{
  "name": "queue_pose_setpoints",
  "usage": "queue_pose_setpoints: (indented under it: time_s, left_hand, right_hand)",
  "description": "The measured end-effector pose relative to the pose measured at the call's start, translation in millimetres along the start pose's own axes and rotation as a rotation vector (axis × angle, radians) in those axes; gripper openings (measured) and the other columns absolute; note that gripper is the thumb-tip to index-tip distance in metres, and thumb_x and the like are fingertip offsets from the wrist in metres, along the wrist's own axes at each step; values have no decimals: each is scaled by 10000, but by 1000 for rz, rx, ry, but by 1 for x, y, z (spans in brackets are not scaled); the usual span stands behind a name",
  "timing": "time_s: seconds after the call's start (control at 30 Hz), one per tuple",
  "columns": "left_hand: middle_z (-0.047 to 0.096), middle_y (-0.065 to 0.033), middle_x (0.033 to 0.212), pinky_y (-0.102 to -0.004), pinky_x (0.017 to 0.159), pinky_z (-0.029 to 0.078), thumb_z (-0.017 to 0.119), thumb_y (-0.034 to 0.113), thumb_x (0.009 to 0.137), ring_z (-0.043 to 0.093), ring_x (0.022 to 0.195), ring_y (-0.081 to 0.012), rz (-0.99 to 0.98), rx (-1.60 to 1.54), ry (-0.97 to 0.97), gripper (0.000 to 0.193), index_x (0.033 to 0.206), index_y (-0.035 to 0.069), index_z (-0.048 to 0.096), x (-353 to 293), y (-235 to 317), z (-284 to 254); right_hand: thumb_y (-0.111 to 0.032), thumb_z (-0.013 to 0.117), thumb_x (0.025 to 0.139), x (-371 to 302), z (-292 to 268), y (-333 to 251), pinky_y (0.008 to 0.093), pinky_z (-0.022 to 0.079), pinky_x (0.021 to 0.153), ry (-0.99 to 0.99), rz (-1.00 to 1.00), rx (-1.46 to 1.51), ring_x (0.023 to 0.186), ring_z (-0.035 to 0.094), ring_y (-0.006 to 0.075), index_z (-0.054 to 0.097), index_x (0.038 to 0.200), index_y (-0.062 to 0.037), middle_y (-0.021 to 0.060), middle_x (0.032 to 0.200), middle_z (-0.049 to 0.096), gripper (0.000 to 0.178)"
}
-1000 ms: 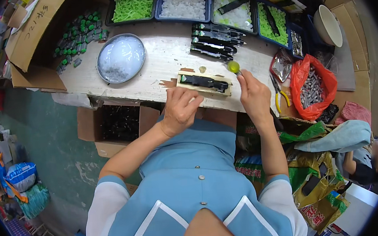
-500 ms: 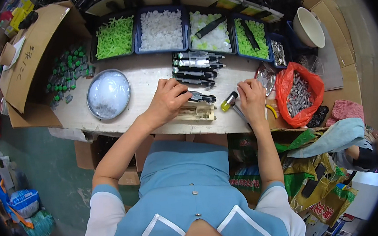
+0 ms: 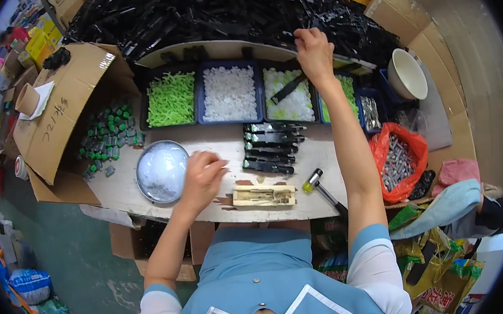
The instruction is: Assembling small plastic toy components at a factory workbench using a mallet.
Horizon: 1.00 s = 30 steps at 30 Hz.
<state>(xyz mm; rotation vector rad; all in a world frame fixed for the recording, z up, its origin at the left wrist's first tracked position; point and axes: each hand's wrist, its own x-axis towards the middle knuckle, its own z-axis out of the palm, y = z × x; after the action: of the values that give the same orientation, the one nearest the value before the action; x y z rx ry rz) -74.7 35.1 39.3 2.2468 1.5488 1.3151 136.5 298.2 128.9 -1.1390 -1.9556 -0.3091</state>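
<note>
My left hand (image 3: 203, 179) is between the round dish (image 3: 163, 172) and the row of long black pieces (image 3: 271, 140). Its fingers are slightly bent and apart, with nothing visible in them. Stretched far forward, my right hand (image 3: 316, 58) is at the edge of a big heap of black plastic parts (image 3: 203, 17). The fingers curl down there; what they pinch, if anything, is hidden. A cream block-shaped jig (image 3: 264, 196) lies near the table's front edge. Beside it rests a small mallet (image 3: 313, 180) with a yellow-and-black head and a dark handle.
Trays of green strips (image 3: 170, 101), white pieces (image 3: 230, 93) and white-and-green caps (image 3: 288, 103) line the back. Green-and-grey parts (image 3: 109, 136) lie by a cardboard box (image 3: 62, 114). Right are a red bag (image 3: 422, 157) of metal cylinders and a cream bowl (image 3: 407, 74).
My left hand has let go of a black piece, now apparently in the row, and moved left. My right hand has gone from beside the mallet to the far heap. The view has tilted forward.
</note>
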Motion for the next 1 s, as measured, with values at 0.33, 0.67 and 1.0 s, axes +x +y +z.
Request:
queue_pose_setpoints:
  time_s: [0.33,0.67,1.0]
  left_hand:
    - [566,-106,841,-312,667,441,568,-15,816,531,759,-227,-620,294,567,146,955,-39,605,-115,-57,-80]
    - [549,-152,955,-387,808,394,527,58,844,494,888,-301,-674,323,687,229,1045,-47,557,-124,-97,-74]
    - [539,-157,939,-398,799,389,533,101,844,485,881,-302,-750,312,671,239,1025,-53,559,-124,-93,-76]
  right_hand:
    - [-125,585,728,73,73,-92,440,369,728,-169,-280,34,927,502,268,639,836,-115,55,874,561,121]
    - [-151,623,668,152,127,-257,459,298,889,-353,-561,59,1130,383,253,616,1055,-161,57,1177,479,388]
    - [-229,582,707,202,193,-236,598,248,922,-331,-321,-239,1152,384,320,560,1162,-283,104,1193,485,459]
